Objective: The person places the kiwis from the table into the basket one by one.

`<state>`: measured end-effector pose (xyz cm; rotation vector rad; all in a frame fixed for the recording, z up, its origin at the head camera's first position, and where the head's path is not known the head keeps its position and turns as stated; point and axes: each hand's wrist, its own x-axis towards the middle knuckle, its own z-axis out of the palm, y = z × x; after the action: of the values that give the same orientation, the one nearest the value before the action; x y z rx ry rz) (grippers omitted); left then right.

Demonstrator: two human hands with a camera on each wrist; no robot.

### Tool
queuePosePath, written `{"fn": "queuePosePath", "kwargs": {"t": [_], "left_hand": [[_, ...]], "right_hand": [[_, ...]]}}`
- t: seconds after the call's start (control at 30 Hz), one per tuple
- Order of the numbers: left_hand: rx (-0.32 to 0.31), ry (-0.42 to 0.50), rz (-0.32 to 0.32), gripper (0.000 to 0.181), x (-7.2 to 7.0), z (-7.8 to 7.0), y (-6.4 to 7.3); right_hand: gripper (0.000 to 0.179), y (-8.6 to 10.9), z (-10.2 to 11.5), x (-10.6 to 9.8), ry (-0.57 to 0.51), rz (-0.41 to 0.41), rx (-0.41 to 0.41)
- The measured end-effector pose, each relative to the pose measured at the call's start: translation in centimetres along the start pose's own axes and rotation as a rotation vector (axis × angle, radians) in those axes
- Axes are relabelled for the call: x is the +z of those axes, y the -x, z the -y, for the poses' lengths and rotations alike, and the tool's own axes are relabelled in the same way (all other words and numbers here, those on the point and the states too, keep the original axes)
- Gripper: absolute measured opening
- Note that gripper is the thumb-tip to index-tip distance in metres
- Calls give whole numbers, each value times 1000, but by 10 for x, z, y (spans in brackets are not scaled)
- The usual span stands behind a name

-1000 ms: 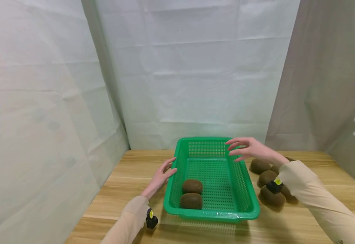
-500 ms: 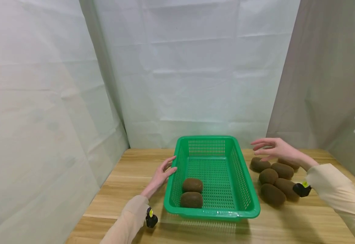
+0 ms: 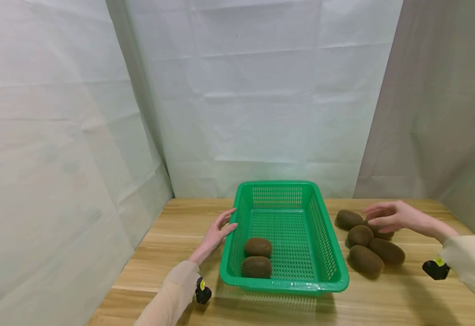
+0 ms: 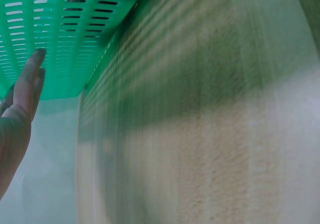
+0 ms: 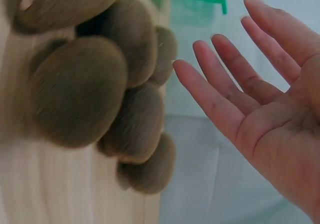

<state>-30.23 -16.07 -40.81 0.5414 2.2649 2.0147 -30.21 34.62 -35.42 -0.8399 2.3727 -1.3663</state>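
Observation:
Two brown kiwis lie one behind the other in the front left part of a green plastic basket. My left hand touches the basket's left side, its fingers fairly straight; the left wrist view has them against the slotted outer wall. Over on the right, my right hand hovers at the rear of a group of several kiwis. It partly covers the back ones in the head view. In the right wrist view its spread fingers hold nothing and stand apart from the kiwis.
The basket stands on a wooden table, with the loose kiwis just beyond its right wall. Pale cloth hangs behind the table's back edge, and further cloth hangs at both sides. A black wrist camera sits under the right sleeve.
From over the basket's right rim, my right hand has moved right and then lower, to the rear kiwis. My left hand and the two kiwis in the basket stay put.

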Motion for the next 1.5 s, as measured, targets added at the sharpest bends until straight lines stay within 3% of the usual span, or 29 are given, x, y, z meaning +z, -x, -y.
{"fn": "queuePosePath", "kwargs": {"t": [0.4,0.57,0.8,1.17,1.5], "left_hand": [[-5,-6,-19,52,-1,-2,0],[-4,-7,-16,52,-1,-2,0],[0,-12,-13,52,0,-2,1],[3,-15,-17,51,1,-4,1],[17,-8,-2,51,0,3,-2]], "right_hand": [[36,27,-26,-6,35,50,20],[34,32,-36,-4,39,62,9],[37,36,-46,-2,30,89,63],[37,36,-58,6,77,18,106],[38,34,-60,12,70,9,138]]}}
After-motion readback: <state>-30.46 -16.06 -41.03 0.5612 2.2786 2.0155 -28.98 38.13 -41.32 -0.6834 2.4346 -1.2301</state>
